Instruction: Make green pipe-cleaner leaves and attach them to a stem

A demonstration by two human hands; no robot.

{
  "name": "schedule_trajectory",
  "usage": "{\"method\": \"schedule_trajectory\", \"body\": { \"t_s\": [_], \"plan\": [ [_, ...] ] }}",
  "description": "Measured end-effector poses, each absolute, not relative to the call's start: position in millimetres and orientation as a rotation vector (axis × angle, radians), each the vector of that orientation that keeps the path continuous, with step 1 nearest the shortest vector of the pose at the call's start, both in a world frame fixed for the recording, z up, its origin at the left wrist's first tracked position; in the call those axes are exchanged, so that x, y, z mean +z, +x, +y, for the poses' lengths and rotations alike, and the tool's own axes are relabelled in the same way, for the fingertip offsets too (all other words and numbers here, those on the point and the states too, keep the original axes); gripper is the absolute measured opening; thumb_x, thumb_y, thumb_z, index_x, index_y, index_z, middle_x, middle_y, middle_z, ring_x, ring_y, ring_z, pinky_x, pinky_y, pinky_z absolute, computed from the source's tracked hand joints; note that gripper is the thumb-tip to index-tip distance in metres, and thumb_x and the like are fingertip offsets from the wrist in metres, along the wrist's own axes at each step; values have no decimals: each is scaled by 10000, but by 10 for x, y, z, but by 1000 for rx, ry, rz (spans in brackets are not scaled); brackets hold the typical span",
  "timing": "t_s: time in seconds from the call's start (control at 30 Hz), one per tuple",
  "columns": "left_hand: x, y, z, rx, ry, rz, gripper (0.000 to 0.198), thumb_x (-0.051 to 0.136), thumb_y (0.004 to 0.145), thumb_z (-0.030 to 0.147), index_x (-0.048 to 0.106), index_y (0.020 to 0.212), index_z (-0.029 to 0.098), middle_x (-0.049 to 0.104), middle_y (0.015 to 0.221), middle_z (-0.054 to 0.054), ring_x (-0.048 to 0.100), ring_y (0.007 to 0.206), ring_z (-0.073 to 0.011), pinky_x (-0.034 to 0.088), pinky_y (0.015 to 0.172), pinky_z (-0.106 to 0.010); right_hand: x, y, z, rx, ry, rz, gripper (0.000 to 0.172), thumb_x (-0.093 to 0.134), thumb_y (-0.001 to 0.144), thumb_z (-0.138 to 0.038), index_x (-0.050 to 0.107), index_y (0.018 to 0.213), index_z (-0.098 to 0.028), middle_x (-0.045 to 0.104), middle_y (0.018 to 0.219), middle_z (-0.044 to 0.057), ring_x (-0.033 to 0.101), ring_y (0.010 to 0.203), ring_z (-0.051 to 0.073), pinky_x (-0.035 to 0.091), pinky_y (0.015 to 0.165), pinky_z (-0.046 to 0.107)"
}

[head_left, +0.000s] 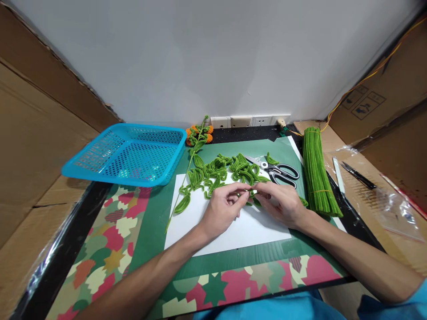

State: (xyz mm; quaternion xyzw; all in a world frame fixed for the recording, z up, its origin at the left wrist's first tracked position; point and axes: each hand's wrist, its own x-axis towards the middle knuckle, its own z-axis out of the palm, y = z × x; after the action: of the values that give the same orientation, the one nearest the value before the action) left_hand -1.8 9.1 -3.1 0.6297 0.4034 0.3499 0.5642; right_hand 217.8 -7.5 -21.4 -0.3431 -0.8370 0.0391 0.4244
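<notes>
Over a white sheet of paper (230,240), my left hand (220,211) and my right hand (283,204) meet with fingertips pinched together. Between them is a short piece of green pipe cleaner (252,191), mostly hidden by the fingers. Just beyond the hands lies a pile of looped green pipe-cleaner leaves (215,169). Scissors with black and grey handles (283,172) rest behind my right hand, blades pointing left. To the left, a long green stem with leaves (183,202) runs back toward orange pipe-cleaner flowers (208,138).
A blue plastic basket (150,181) stands at the back left. On the right lies a tied bundle of green pipe cleaners (315,173). Farther right are a white-handled tool (338,175), a dark pen-like tool (358,174) and a clear plastic bag (396,213). Wall sockets (262,121) line the back.
</notes>
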Motion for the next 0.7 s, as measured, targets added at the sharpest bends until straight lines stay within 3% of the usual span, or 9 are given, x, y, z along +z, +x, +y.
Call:
{"method": "schedule_trajectory", "body": {
  "t_s": [0.4,0.7],
  "plan": [
    [-47,-23,93,771,1552,966,336,712,974,320,789,1237,125,738,773,-17,553,521,-79,452,501,-201,-234,2193,-74,120,-853,-2098,263,604,1032,-75,628,1274,-176,754,880,57,688,688,161,533,612,274],
    [-25,-25,81,764,1553,982,331,698,990,348,796,1190,102,697,699,-5,537,514,-85,435,503,-212,-204,2191,-80,161,-862,-2093,293,589,1028,-96,611,1309,-176,773,957,76,696,708,163,553,634,282]
  ]
}}
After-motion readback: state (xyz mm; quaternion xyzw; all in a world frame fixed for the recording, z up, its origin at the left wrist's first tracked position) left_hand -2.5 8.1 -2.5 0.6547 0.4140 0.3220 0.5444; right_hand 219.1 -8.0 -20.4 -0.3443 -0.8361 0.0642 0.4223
